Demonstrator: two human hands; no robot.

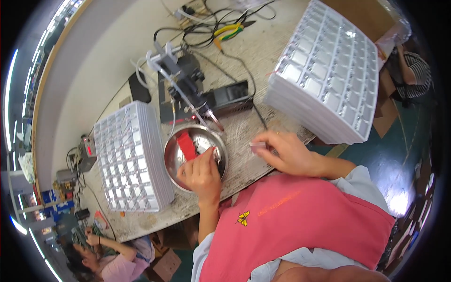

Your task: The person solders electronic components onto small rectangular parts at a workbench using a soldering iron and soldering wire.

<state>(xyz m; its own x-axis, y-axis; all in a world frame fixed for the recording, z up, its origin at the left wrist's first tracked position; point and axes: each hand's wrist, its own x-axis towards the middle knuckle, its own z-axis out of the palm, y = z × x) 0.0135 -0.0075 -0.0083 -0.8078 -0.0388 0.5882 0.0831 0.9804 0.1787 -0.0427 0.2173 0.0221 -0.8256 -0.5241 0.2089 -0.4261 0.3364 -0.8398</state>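
Observation:
My left hand is over the near rim of a round metal bowl, its fingers pinched. A tiny bit of red shows at the fingertips; what they hold is too small to name. Inside the bowl lies a red strip-like piece beside dark small things, partly hidden by the hand. To the right of the bowl, above the table, my right hand grips a small silvery, translucent piece between thumb and fingers. Just beyond the bowl, a soldering iron on a stand points its tip down toward the far rim.
Stacked clear compartment trays stand left and right, their pockets filled with silvery square pieces. Behind the iron sits a black control box. Yellow-green pliers lie among black cables at the back. Another person sits at lower left.

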